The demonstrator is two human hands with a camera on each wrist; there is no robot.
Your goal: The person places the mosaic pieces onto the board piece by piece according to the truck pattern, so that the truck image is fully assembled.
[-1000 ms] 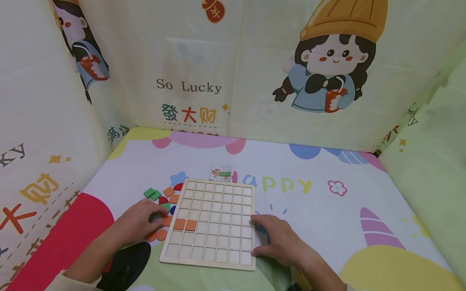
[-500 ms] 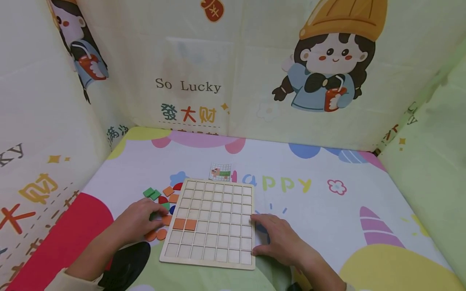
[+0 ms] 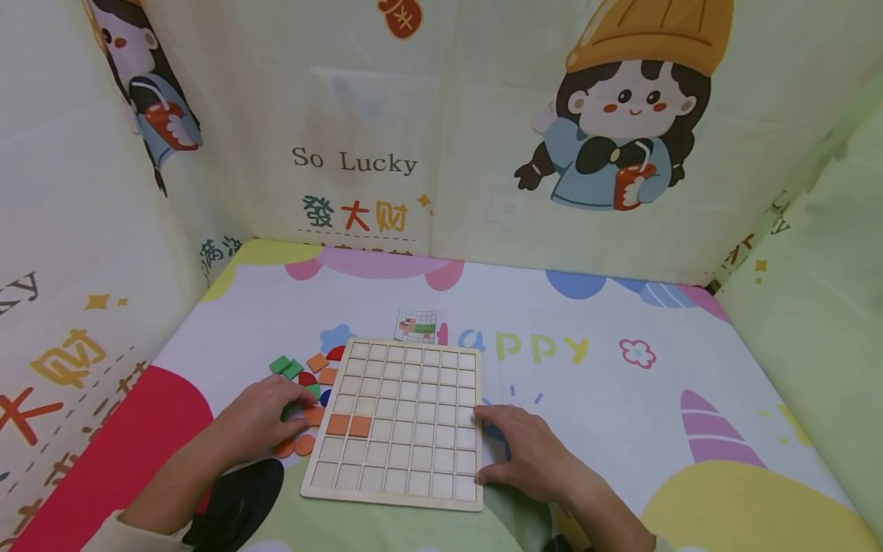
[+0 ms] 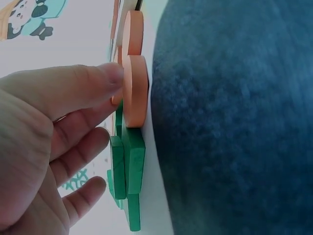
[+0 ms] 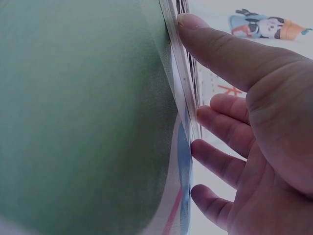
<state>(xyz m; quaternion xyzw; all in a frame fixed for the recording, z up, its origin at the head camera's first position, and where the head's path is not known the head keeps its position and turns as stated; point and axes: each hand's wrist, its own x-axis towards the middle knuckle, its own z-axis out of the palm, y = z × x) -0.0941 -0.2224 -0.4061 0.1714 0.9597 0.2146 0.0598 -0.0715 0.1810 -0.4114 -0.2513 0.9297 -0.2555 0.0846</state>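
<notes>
A wooden grid board [image 3: 421, 414] lies flat, with two orange square tiles [image 3: 349, 425] side by side in cells near its left edge. My left hand [image 3: 258, 414] is over the loose pieces left of the board. Its thumb and index finger are spread about an orange piece [image 3: 313, 416]. In the left wrist view, the thumb tip overlaps a round orange piece [image 4: 135, 90], and green tiles [image 4: 133, 161] lie past it. My right hand [image 3: 531, 452] rests at the board's right edge, thumb and index fingertip right at the rim, the other fingers loosely extended in the right wrist view.
A small pattern card [image 3: 417, 325] with a coloured grid picture lies behind the board. Green tiles [image 3: 286, 366], red pieces [image 3: 307, 379] and orange tiles [image 3: 318, 362] are scattered at upper left. A printed cloth [image 3: 586, 399] covers the table, and printed sheets wall the sides and back.
Both hands, the board and the pieces keep their places. The whole head view shifts very slightly.
</notes>
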